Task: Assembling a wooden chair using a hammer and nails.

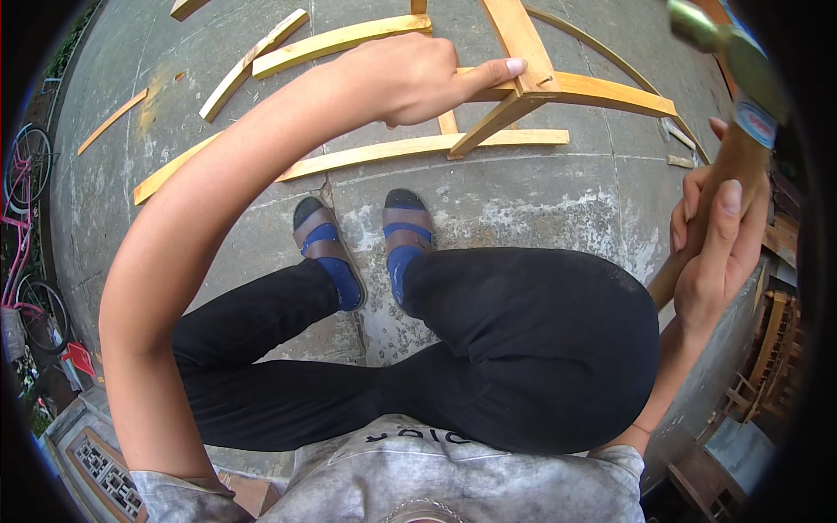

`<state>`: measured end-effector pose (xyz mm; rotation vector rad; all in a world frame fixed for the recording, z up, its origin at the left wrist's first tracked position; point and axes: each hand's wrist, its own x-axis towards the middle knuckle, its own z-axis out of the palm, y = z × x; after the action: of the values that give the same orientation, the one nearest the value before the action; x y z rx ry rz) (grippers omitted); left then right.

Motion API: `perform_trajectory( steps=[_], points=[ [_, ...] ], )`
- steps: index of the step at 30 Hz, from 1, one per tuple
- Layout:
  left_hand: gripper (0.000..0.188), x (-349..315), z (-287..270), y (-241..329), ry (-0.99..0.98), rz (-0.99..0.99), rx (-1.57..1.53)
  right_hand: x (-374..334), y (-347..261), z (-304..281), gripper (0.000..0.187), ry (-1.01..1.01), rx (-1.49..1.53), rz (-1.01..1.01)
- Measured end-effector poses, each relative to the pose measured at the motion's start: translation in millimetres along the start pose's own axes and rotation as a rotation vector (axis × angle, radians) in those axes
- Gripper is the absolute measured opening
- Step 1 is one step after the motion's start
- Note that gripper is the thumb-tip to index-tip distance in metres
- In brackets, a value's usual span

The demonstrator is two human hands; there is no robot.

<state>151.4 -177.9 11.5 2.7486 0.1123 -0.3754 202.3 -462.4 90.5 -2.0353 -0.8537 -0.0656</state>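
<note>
A wooden frame [610, 91] of pale planks stands on the ground in front of me. My left hand [427, 80] is closed around one of its rails, with the thumb pressed on the joint where several planks meet. A nail [546, 81] sticks up from the plank [520, 39] there, just right of my thumb tip. Out at the right, my right hand [717, 228] grips the wooden handle of a hammer [741, 131]. The hammer is raised, its metal head at the upper right, apart from the nail. My left fingers are partly hidden behind the hand and rail.
Loose wooden strips [253, 65] lie on the concrete ground [523, 205] at the upper left. A pink bicycle [26, 227] stands at the far left. Wooden furniture pieces [772, 349] are stacked at the right. My sandalled feet [408, 231] rest near the frame.
</note>
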Motion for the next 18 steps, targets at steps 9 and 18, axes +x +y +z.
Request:
perform_trajectory(
  steps=[9,18],
  points=[
    [0.095,11,17,-15,0.113,0.069,0.045,-2,-2,7,0.041,-0.17,-0.192,0.062],
    [0.102,7,8,-8,0.078,0.022,-0.02,-13,34,17,0.034,-0.28,-0.298,0.035]
  ],
)
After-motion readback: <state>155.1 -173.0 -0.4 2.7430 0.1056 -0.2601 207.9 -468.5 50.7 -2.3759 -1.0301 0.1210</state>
